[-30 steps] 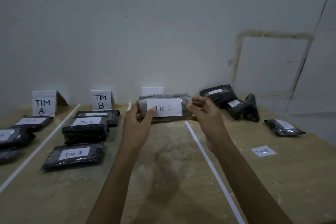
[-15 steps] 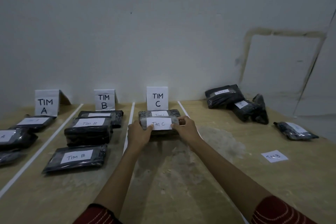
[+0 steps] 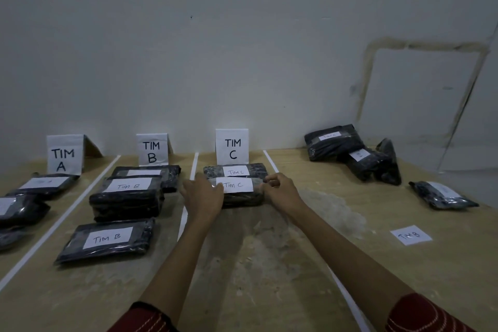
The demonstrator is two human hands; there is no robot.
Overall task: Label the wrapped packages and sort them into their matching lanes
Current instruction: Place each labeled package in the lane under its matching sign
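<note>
Left hand (image 3: pixel 203 197) and right hand (image 3: pixel 280 190) clasp the ends of the Tim C package (image 3: pixel 242 198) at twelve o'clock; it looks light, squashy and slick-wrapped, so end grips suit

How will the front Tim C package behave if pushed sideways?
The front Tim C package, held by the left hand and right hand, looks blocky, so it probably slides, not rolls. Its glossy wrap may be slippery. Square edges suggest stiffness.

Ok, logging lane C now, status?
Left hand, right hand grip Tim C package. Down in lane C, in front of a second package. Nothing blocking.
</note>
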